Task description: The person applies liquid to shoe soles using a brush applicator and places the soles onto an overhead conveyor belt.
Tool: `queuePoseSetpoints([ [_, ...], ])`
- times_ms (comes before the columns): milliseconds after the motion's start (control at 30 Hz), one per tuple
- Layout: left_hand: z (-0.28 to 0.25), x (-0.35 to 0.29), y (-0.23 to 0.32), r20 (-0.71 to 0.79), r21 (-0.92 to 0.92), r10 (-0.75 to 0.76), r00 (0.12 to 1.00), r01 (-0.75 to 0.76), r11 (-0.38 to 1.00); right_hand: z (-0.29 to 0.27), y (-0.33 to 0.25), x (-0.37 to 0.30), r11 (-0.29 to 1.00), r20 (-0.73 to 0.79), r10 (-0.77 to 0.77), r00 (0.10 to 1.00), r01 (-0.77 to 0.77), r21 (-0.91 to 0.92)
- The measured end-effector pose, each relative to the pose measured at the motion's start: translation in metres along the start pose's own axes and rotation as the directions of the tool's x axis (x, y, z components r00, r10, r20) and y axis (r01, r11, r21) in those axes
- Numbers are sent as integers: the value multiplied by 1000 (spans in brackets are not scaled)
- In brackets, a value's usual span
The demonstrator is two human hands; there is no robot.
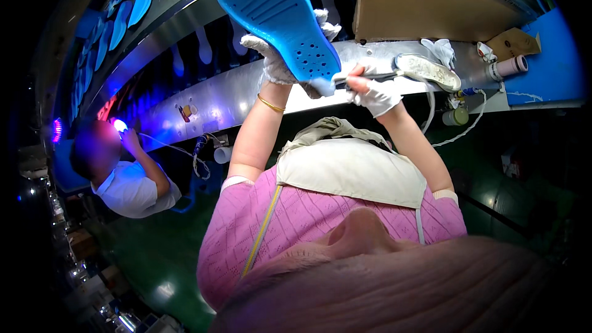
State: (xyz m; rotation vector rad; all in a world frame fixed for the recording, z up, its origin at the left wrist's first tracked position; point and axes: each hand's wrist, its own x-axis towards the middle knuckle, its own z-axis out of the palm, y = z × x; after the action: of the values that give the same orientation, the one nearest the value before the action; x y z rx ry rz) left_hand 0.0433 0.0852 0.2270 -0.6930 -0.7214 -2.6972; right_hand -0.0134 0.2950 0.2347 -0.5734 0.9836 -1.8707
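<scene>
A large blue insole with grooves at its wide end and small holes near its narrow end is tilted up above the bench. My left hand, in a white glove, is closed round it from behind, with fingertips showing at both edges. In my right hand, partly gloved with bare fingertips, is a thin-handled brush. Its pale, blurred tip is at the insole's narrow end; I cannot tell whether it touches. A whitish, stained, sole-shaped piece lies on the bench just right of my right hand.
The metal bench curves across in front of me. Beyond it stands a cardboard box; a conveyor carries several blue insoles at left. A crumpled white cloth and pink-white roll sit right. Another person works at far left.
</scene>
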Motion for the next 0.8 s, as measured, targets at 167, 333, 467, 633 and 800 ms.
queuePoseSetpoints([
  [167, 4, -3, 5, -207, 457, -91, 974, 179, 871, -10, -8, 3, 846, 145, -227, 963, 268, -461],
  [333, 11, 1, 11, -395, 620, -231, 889, 443, 647, -15, -19, 8, 807, 135, 110, 985, -10, -591],
  [467, 18, 9, 7, -493, 643, -239, 836, 536, 548, -21, -31, 9, 918, 232, 178, 956, -77, -388],
  [633, 32, 26, 7, -654, 597, -235, 719, 681, 424, -12, -20, 8, 716, 172, 6, 985, 116, -688],
  [800, 36, 28, 5, -698, 609, -226, 679, 730, 310, -12, -34, 10, 825, 243, -15, 970, 149, -544],
])
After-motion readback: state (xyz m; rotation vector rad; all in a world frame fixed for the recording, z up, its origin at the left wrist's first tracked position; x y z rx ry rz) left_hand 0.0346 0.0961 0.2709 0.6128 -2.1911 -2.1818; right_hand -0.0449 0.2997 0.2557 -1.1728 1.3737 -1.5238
